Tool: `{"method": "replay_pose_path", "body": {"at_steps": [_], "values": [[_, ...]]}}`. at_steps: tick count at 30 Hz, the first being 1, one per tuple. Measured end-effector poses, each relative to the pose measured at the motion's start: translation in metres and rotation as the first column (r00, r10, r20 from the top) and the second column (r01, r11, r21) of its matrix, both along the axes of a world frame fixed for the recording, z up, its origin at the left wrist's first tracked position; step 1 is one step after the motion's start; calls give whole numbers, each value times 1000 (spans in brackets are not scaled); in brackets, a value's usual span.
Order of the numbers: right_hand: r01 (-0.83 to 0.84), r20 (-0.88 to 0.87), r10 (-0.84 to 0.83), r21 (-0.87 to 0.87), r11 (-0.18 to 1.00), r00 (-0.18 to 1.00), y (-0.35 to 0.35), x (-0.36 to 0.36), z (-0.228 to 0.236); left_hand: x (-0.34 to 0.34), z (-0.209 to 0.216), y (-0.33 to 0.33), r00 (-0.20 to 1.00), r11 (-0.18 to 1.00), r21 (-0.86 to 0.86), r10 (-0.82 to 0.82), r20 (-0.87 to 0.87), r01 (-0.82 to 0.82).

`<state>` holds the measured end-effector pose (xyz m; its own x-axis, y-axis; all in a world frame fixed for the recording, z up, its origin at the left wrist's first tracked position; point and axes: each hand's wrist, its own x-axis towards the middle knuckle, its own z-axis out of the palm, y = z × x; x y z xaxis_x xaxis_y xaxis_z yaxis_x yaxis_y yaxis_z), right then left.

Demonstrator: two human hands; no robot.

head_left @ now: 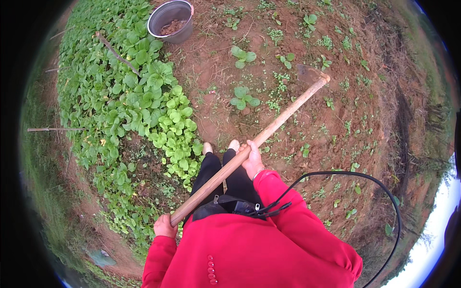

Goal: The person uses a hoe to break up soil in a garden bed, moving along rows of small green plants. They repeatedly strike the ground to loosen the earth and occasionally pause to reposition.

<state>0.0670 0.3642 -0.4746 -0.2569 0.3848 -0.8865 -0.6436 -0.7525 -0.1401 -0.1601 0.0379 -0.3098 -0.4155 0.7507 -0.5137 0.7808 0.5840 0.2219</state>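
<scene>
A hoe [273,126] with a long wooden handle slants across in front of me, from lower left to upper right. My left hand [165,226] grips the butt end of the handle, beside my left hip. Farther up, near the middle of the shaft, my right hand [252,161] is wrapped round it. The dull metal blade [308,74] is at the far end, against the reddish soil among small weeds; whether it has sunk into the ground I cannot tell. Leafy seedlings [244,98] grow in the soil left of the blade.
A dense bed of green leafy plants [144,96] fills the left side. At its far edge stands a grey bucket [185,34] with brown matter inside. Sticks [115,52] poke from the bed. A black cable [379,182] loops at my right. Dry grass borders the right.
</scene>
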Motion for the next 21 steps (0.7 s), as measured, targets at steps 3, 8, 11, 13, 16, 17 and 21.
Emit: {"method": "replay_pose_path", "body": {"at_steps": [3, 8, 11, 13, 16, 17, 21], "values": [[-39, -77, 34, -58, 998, 996, -25, -36, -9, -9, 33, -20, 999, 1000, -10, 29, -32, -29], [-107, -96, 90, -198, 974, 991, -69, -67, -30, -14, 93, -22, 996, 996, -82, -21, -84, 14], [-144, -108, 124, -196, 970, 986, -85, -68, -25, -18, 94, -39, 998, 996, -92, 4, -66, -10], [-175, -63, 165, -226, 958, 984, -90, -72, -18, -24, 88, -53, 997, 999, -47, 23, -74, -27], [-204, 17, 216, -260, 944, 976, -95, -74, -15, -30, 69, -77, 989, 988, -37, 148, -15, -149], [-199, 26, 214, -272, 941, 977, -94, -73, -14, -29, 61, -81, 985, 985, -4, 171, -6, -172], [-195, 63, 209, -187, 963, 976, -71, -71, -9, -17, 24, -85, 978, 978, 10, 206, 35, -206]]}}
